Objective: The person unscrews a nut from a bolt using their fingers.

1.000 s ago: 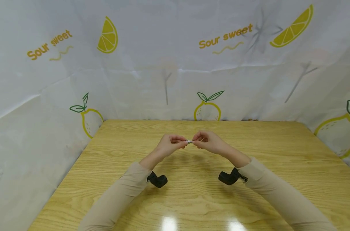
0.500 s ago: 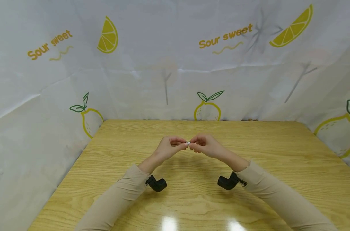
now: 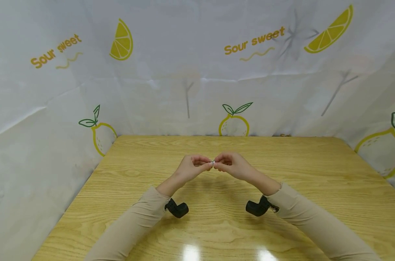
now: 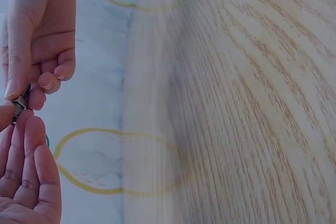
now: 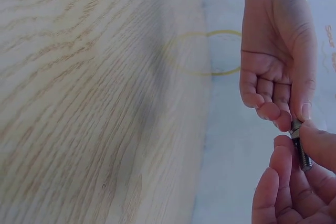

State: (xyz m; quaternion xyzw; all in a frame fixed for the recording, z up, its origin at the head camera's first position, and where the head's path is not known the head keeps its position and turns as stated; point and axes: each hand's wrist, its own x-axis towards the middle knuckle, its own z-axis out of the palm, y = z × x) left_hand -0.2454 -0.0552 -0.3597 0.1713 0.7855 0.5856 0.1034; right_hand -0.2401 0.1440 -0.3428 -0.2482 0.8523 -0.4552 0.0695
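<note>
Head view: compared with a second ago, both hands sit slightly lower and closer together above the table (image 3: 282,163), so less of the bolt (image 3: 212,163) shows between the left hand (image 3: 192,167) and right hand (image 3: 231,166), which suggests the parts are being drawn together; its long axis runs left-right, hand to hand. Left wrist view: both hands' fingertips pinch the bolt (image 4: 20,103). Right wrist view: the bolt (image 5: 301,148) shows a threaded shank, held between thumb and fingers of each hand.

Wooden table (image 3: 315,170); lemon-print backdrop (image 3: 184,65)
</note>
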